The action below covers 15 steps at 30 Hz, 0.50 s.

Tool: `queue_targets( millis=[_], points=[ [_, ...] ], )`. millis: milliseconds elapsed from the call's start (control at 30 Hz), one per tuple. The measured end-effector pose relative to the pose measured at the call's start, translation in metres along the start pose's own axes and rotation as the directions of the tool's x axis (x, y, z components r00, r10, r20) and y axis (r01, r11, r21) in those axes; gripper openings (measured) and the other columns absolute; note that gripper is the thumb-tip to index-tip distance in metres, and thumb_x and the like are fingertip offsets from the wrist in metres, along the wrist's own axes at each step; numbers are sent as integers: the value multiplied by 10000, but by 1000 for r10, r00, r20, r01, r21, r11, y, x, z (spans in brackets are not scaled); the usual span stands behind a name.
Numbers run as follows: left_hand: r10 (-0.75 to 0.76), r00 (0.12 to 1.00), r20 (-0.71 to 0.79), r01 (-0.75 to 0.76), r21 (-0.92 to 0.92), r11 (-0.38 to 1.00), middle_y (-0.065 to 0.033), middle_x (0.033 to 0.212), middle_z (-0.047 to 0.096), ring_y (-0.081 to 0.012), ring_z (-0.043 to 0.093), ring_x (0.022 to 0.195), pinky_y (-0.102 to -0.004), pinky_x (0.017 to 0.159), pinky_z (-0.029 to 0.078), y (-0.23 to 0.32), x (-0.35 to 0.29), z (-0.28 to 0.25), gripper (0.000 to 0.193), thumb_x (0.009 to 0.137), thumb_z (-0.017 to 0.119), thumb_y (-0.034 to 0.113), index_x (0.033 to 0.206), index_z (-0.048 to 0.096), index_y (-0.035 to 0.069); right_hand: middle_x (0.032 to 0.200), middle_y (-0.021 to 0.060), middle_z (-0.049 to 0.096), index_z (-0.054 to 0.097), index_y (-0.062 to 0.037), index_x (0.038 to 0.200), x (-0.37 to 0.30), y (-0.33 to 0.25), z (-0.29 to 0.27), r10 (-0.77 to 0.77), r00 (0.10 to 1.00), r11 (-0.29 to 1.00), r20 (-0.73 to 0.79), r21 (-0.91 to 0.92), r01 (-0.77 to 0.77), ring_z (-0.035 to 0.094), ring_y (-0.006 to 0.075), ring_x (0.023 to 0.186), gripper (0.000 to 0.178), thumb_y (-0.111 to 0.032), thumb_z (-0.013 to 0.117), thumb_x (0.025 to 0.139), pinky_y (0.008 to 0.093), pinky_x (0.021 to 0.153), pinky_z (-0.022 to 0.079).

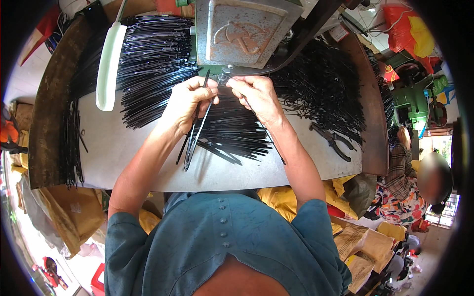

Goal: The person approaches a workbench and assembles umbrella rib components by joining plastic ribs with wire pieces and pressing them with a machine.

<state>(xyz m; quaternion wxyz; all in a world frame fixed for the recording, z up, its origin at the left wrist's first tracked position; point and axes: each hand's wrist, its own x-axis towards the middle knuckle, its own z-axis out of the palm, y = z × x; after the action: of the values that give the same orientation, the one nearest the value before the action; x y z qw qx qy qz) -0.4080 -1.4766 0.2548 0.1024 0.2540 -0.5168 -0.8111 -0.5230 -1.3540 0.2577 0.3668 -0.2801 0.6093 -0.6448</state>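
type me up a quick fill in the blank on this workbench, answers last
The rods piled on the bench are coloured ____.
The pliers lie to the ____ of the right hand.
The lamp hangs to the ____ of the machine.

Missing words: black; right; left.

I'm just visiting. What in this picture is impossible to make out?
All in the head view:
Black rods in the left hand: partly hidden by its fingers.
Thin black rod at the right hand: upper end hidden by that hand.
Machine: top cut off by the upper edge.
Right-hand rod pile: overlapping, too fine to count.
Co-worker's head: features blurred.
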Motion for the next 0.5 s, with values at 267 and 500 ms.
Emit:
queue_targets(
  millis=[267, 500],
  points=[
    [88, 996, 5, -88, 44, 995, -65, 594, 565, -44, 399, 387, -161, 336, 276, -2, 4, 1, 109, 713, 581, 22, 815, 548, 9, 564, -52, 433, 566, -16, 724, 4, 6, 1, -62, 998, 996, 8, -59, 62, 335, -3, 449, 132, -118, 535, 803, 140, 380, 244],
    [98, 995, 3, -98, 33, 995, -66, 595, 563, -44, 403, 389, -163, 334, 277, -2, 4, 1, 113, 703, 586, 12, 810, 549, 3, 556, -53, 428, 566, -18, 720, 4, 3, 4, -33, 999, 997, -8, -72, 32, 326, -2, 440, 127, -116, 541, 796, 147, 373, 235]
  ],
)
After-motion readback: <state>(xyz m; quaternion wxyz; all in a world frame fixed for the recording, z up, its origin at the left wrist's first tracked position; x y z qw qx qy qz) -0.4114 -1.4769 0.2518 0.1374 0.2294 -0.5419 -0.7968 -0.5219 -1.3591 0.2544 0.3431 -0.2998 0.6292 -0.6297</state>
